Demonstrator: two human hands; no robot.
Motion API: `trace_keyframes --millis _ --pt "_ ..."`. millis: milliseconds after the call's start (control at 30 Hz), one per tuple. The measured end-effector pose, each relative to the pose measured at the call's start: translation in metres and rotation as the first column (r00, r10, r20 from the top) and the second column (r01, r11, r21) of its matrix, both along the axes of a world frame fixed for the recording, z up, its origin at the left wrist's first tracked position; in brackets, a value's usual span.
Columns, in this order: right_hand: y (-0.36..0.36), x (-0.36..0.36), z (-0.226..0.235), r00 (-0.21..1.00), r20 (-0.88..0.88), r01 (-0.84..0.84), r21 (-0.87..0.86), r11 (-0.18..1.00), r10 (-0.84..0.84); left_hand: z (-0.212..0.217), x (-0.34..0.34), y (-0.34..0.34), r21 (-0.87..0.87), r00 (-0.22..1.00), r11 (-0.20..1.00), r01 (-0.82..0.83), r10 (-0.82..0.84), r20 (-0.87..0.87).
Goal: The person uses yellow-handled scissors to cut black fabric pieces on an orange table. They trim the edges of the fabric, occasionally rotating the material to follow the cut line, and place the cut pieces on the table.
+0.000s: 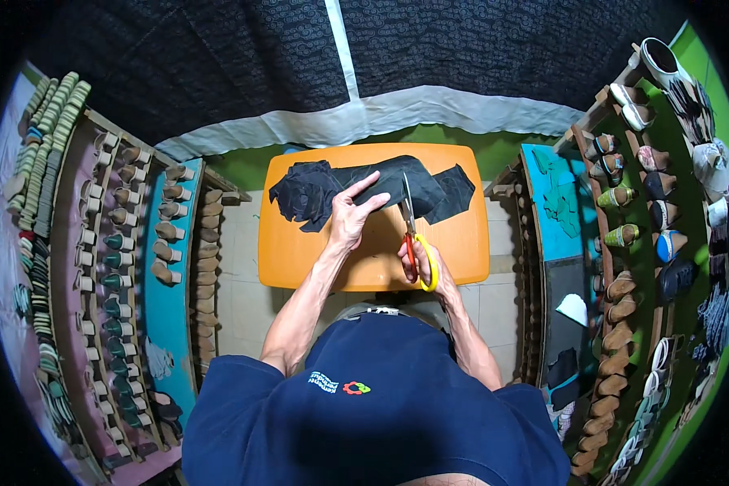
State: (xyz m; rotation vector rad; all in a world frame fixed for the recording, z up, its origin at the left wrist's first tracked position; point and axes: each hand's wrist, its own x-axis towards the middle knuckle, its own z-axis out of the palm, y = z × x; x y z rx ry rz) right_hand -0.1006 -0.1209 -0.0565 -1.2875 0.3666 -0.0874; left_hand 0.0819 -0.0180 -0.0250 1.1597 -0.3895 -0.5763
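Observation:
A pair of scissors [409,217] with one red and one yellow handle loop is in my right hand [417,266], fingers wrapped through the handles. Its blades point away from me and meet the edge of a black cloth [419,182]. My left hand [351,220] grips the near side of this cloth, its thumb and a finger showing on top. Left of it lies a crumpled heap of black cloth [301,194], and a flatter black piece [452,194] lies at the right. All of it rests on an orange table [299,263].
Racks with rows of shoe forms [119,215] stand on my left. On the right, a rack carries more footwear [615,324], and green scraps [560,198] lie on a blue board [534,158]. A dark patterned curtain [243,65] hangs behind the table.

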Motion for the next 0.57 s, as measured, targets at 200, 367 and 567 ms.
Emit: trace_keyframes --millis 200,367,567 --pt "0.001 -0.001 0.005 0.999 -0.028 0.020 0.077 0.997 -0.018 0.008 -0.005 0.004 -0.030 0.999 0.998 -0.050 0.050 0.001" --pt "0.000 -0.002 0.006 0.999 -0.040 0.036 0.075 0.997 -0.033 0.011 -0.010 0.004 -0.055 0.995 0.993 -0.101 0.101 -0.002" --pt "0.002 -0.002 0.009 0.998 -0.021 0.053 0.063 0.997 -0.052 0.011 -0.011 0.002 -0.069 0.993 0.991 -0.116 0.117 0.010"
